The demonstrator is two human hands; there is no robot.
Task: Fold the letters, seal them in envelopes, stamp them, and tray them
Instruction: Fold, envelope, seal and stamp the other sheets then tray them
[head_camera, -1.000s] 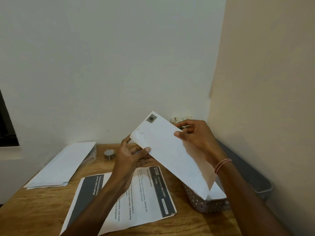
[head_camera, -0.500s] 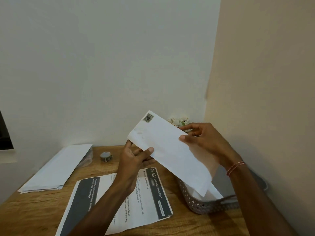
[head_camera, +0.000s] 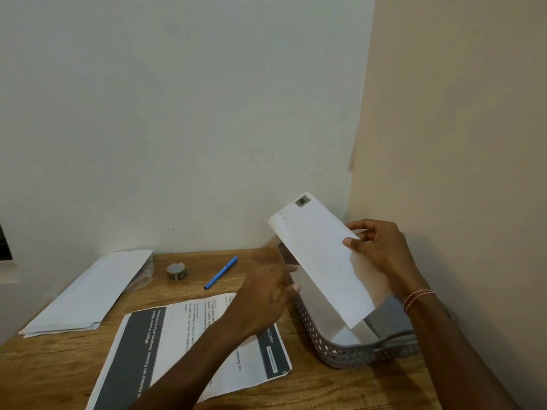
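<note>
Right hand [head_camera: 381, 255] pinches the stamped envelope [head_camera: 322, 255] at its long edge, tilted above the tray [head_camera: 349, 355]; left hand [head_camera: 266, 297] hovers loose, holding nothing. Light, floppy paper, I reckon, so that mid-edge pinch should stop it sagging.

Blue pen [head_camera: 221, 272] lies flat and diagonal on the wooden table [head_camera: 59, 365], toward its back edge. Table sits in a corner: white wall [head_camera: 177, 113] behind, beige wall [head_camera: 458, 113] on the right. Dark frame edge [head_camera: 4, 244] shows at far left, too cropped to identify.
</note>
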